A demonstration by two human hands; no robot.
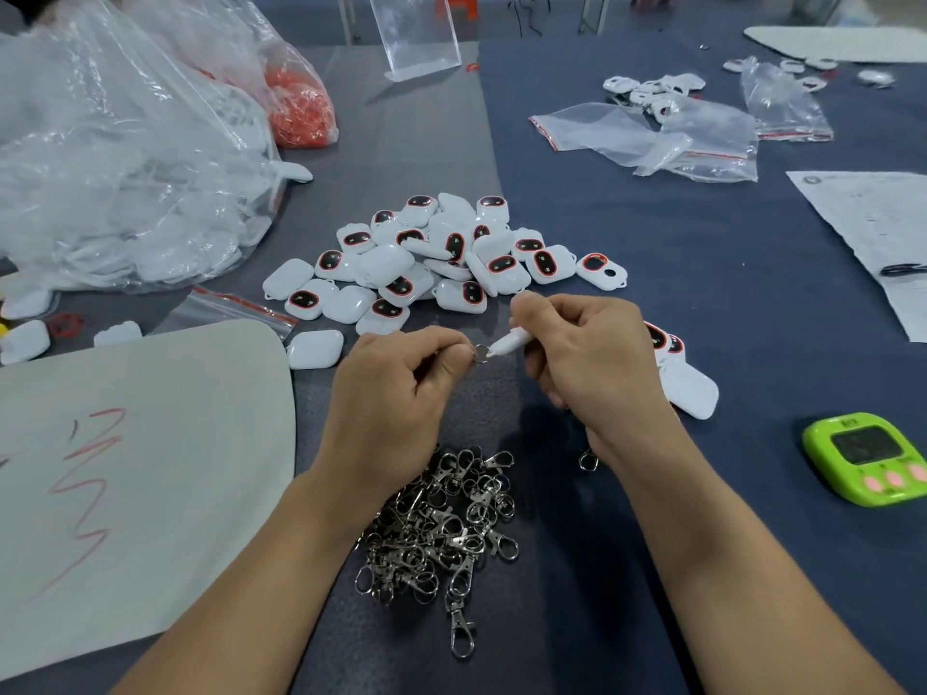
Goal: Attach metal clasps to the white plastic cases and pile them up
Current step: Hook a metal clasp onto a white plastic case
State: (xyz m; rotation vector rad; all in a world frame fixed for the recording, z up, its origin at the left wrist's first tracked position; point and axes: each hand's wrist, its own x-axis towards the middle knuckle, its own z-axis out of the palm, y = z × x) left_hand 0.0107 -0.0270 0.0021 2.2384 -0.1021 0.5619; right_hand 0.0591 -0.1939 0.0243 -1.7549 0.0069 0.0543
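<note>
My left hand pinches a small metal clasp ring between thumb and forefinger. My right hand grips a white plastic case, its loop end touching the ring. A heap of white cases with red-rimmed dark windows lies just beyond my hands. A pile of silver metal clasps sits on the table below my wrists. Two more white cases lie to the right of my right hand.
A big clear bag of white cases and a bag of red parts stand at the left. A white board with red marks lies front left. A green timer is at the right, with empty zip bags and paper behind.
</note>
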